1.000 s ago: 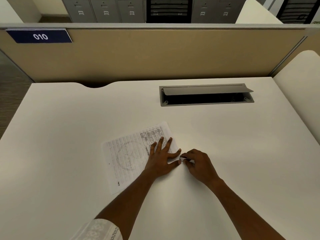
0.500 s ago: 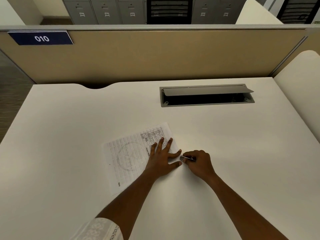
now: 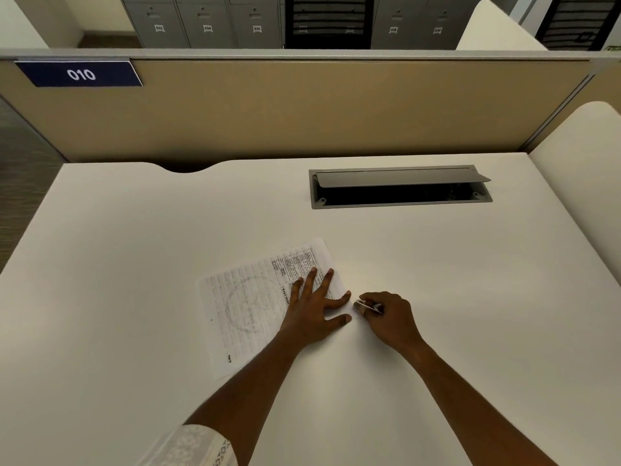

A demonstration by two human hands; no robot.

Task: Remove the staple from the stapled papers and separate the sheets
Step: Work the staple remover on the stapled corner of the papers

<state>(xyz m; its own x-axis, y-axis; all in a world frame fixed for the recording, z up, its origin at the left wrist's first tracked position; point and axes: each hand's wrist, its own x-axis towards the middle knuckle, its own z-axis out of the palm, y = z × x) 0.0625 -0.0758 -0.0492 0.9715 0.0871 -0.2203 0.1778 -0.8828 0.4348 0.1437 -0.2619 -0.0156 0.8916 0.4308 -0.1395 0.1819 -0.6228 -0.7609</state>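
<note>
Left hand (image 3: 314,309), open-palmed, pins stapled papers (image 3: 248,304) to the bench (image 3: 134,264), steadying them; right hand (image 3: 386,316) closes its grip on a small metal tool (image 3: 368,306) at the corner.

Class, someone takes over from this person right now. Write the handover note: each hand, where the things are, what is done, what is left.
Left hand: flat, fingers spread, pinning the papers to the desk.
Right hand: closed on a small metal tool, tip at the papers' near right corner.
Staple: too small to see, so removal cannot be confirmed.
Done: papers held, tool in place.
Left: pull the staple, separate the sheets.
</note>
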